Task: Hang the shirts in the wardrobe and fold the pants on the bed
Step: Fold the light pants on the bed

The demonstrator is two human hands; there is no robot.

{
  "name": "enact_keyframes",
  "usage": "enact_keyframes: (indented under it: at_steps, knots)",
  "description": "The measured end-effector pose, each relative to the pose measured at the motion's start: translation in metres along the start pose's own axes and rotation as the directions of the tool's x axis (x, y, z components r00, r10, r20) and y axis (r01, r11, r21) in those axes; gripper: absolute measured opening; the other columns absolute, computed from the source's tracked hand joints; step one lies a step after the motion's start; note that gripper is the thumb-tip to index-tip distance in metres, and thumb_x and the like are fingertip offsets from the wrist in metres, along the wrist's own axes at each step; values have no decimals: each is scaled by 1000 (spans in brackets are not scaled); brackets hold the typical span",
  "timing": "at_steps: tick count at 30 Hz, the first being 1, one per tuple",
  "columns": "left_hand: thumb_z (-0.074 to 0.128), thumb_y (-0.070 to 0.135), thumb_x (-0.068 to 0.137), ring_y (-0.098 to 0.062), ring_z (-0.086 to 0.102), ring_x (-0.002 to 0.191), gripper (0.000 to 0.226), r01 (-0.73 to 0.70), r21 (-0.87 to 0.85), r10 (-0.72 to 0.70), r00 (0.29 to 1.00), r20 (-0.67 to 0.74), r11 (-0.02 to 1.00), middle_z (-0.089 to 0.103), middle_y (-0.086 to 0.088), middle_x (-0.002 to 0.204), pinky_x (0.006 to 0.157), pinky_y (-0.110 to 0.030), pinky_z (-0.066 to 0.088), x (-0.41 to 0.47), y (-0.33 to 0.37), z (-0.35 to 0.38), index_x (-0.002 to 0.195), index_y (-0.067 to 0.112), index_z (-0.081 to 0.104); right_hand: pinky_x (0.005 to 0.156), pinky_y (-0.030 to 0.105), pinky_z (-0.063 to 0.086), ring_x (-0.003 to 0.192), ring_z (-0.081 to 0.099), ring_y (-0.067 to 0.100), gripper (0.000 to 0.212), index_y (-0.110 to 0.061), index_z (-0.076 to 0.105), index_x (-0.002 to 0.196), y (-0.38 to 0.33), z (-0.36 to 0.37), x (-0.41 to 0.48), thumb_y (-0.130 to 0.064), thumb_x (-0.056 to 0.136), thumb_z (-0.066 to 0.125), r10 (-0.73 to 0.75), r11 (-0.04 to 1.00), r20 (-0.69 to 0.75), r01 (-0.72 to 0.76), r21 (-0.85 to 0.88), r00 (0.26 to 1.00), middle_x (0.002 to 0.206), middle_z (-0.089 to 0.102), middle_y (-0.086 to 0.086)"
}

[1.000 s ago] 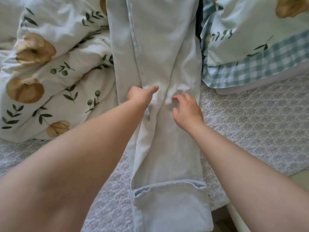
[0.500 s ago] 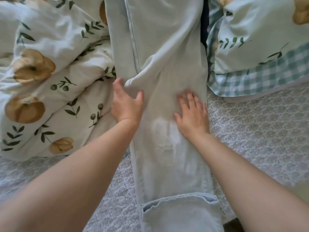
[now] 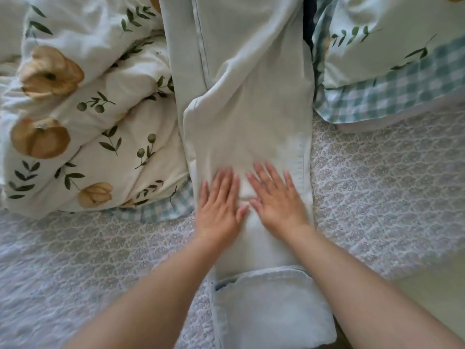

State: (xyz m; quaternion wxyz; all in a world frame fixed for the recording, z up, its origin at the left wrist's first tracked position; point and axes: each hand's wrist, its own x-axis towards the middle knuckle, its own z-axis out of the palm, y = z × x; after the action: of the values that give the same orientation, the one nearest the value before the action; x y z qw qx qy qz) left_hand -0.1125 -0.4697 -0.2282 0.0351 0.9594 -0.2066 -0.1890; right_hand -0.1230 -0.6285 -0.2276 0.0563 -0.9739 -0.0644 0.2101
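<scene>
Nearest, the turned-up cuff hangs over the bed edge. Just beyond it, the left hand and right hand press flat on the pants, side by side, fingers straight, gripping nothing. The pants stretch straight away between duvet and pillow, level with both hands, so the fold likely runs end to end.

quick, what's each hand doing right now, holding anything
Left hand: open, fingers straight, flat on the pale pants, holding nothing.
Right hand: open, fingers spread, flat on the pants, holding nothing.
</scene>
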Motion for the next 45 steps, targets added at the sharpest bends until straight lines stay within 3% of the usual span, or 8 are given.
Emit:
enact_keyframes:
  at_steps: [8, 14, 17, 21, 25, 31, 39, 45]
  knots:
    - [-13, 62, 83, -19, -43, 131, 73, 164, 66, -174, 965, 197, 984, -43, -4, 142, 106, -40, -31, -47, -11, 8, 139, 18, -28, 110, 40, -18, 143, -17, 18, 69, -14, -11, 148, 35, -4, -61, -46, 97, 21, 119, 984, 100, -104, -144, 988, 153, -22, 1]
    - [37, 50, 90, -24, 32, 138, 64, -411, -64, 412, 911, 7, 910, 39, -6, 148, 112, -45, 18, -145, 38, 10, 139, 10, 43, 107, 46, 34, 124, 52, 26, 61, -13, 60, 125, -5, 4, -162, -44, 74, 69, -347, 938, -38, 346, -33, 937, 133, 56, 7]
    - [55, 63, 78, -26, 36, 135, 82, -458, 12, 446, 871, 208, 889, 42, -9, 146, 110, -40, 20, -177, 27, 20, 136, 6, 48, 108, 41, 20, 138, 32, 22, 77, -13, 52, 134, 3, 20, -195, -53, 70, 70, -310, 947, 139, 319, -48, 941, 145, 41, 7]
    - [54, 77, 68, -30, 13, 142, 111, -364, 77, 321, 888, 329, 928, 20, -15, 154, 116, -40, 2, -192, 17, 25, 146, 4, 25, 109, 39, -25, 130, -43, 16, 94, -16, -19, 142, 23, 37, -208, -65, 86, 38, -173, 964, 321, 227, -139, 931, 149, -30, 3]
    - [53, 68, 75, -38, -43, 129, 122, -366, 161, 251, 840, 480, 917, -44, -21, 142, 106, -49, -28, -200, 33, 38, 138, 11, -35, 105, 56, -26, 131, -39, 34, 116, -9, -34, 133, 18, 42, -214, -65, 76, 50, -193, 921, 411, 309, -237, 891, 137, -47, 17]
    - [43, 39, 90, -41, -44, 126, 94, -243, 139, 153, 871, 466, 960, -53, -21, 132, 106, -50, -26, -204, 46, 41, 142, 9, -29, 110, 58, -9, 126, -41, 40, 89, -4, -21, 143, 6, 40, -214, -29, 89, 45, -136, 936, 420, 255, -244, 897, 139, -41, 21]
    - [45, 27, 94, -25, -8, 146, 66, -180, -163, 243, 709, 662, 970, -8, -10, 159, 117, -35, 7, -173, 30, -14, 152, 19, 15, 114, 32, 20, 144, 14, 14, 55, -22, 39, 142, 22, 4, -199, -33, 88, 46, -128, 985, 424, 67, 156, 897, 157, 17, -2]
    - [48, 15, 90, -9, 51, 86, 26, 284, -328, 108, 585, 804, 901, 56, 0, 97, 71, -18, 42, -106, 10, -89, 113, 8, 57, 54, 25, 35, 66, 51, 15, 23, -11, 60, 72, 39, -53, -144, -34, 72, 59, 21, 770, 630, -414, 485, 776, 81, 60, 2]
